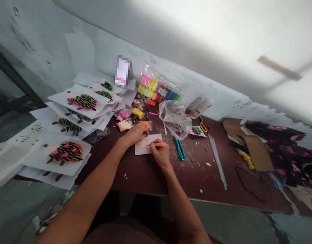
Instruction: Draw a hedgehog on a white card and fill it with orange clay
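Note:
A small white sheet [140, 150] with an orange outline lies on the dark red table [135, 174] in front of me. My right hand [160, 152] is closed around an orange pen [159, 144], its tip at the drawing on the sheet. On the sheet's upper left edge rests my left hand [137, 134], fingers bent; whether anything is under them is hidden. Just beyond it lies a lump of orange clay [145, 124], with peach clay [125, 125] to its left and yellow clay [138, 113] farther back.
Stacked sheets with hedgehog figures [64, 152] fill the left side. Behind are a clay pack [158, 89] and a plastic bag [175, 118]. Teal cutters [180, 149], scissors [205, 126], glue sticks [218, 161] and a yellow glue gun [246, 158] lie rightward.

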`<act>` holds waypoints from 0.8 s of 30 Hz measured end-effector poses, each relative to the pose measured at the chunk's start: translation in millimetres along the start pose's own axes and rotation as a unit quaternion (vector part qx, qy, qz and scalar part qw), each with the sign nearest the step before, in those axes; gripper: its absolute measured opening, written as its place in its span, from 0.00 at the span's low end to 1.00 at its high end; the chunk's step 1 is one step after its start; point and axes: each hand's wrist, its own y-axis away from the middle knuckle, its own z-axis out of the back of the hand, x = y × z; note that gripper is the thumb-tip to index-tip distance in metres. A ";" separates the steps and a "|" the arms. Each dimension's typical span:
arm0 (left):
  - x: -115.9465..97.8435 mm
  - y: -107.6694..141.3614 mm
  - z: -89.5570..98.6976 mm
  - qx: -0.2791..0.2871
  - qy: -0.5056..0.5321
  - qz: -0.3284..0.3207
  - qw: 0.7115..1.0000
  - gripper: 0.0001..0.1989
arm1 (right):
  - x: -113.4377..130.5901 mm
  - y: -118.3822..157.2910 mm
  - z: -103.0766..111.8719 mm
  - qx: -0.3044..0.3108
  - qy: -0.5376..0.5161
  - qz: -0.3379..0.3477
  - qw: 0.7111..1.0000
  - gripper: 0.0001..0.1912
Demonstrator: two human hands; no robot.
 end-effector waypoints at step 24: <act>7.5 -1.3 -4.4 -0.004 0.009 -0.017 1.000 0.10 | -1.1 0.4 -2.2 0.016 -0.021 -0.004 1.000 0.11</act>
